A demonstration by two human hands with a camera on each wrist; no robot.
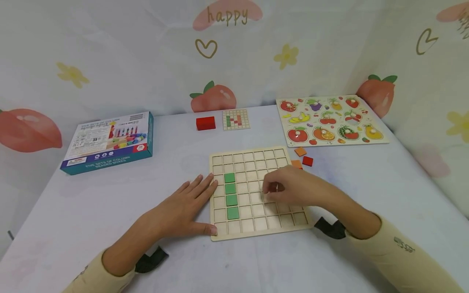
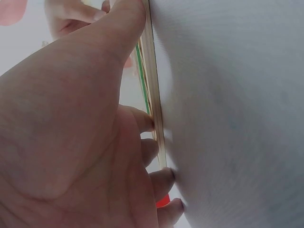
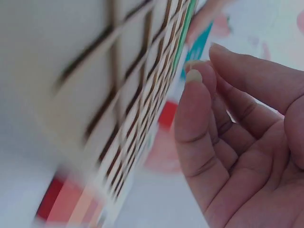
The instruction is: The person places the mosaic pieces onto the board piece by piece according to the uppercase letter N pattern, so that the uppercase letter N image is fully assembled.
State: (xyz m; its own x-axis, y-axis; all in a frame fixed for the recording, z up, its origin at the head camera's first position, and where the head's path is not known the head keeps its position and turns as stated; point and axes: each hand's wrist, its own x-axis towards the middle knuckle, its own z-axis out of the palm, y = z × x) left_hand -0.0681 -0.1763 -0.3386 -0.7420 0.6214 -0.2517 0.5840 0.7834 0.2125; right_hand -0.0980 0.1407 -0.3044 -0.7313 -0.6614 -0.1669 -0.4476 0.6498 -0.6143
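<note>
A wooden grid board lies in the middle of the table, with a column of green square tiles in its left part. My left hand rests flat at the board's left edge, fingers spread and thumb near the front corner; the left wrist view shows its fingertips along that edge. Over the board's right half is my right hand, its fingers curled towards the thumb. In the right wrist view the bent fingers show no tile, and I cannot tell whether one is hidden between them.
Orange and red tiles lie beside the board's right edge. Behind it are a red block and a small pattern card. A fruit puzzle board lies back right, a teal-edged box back left.
</note>
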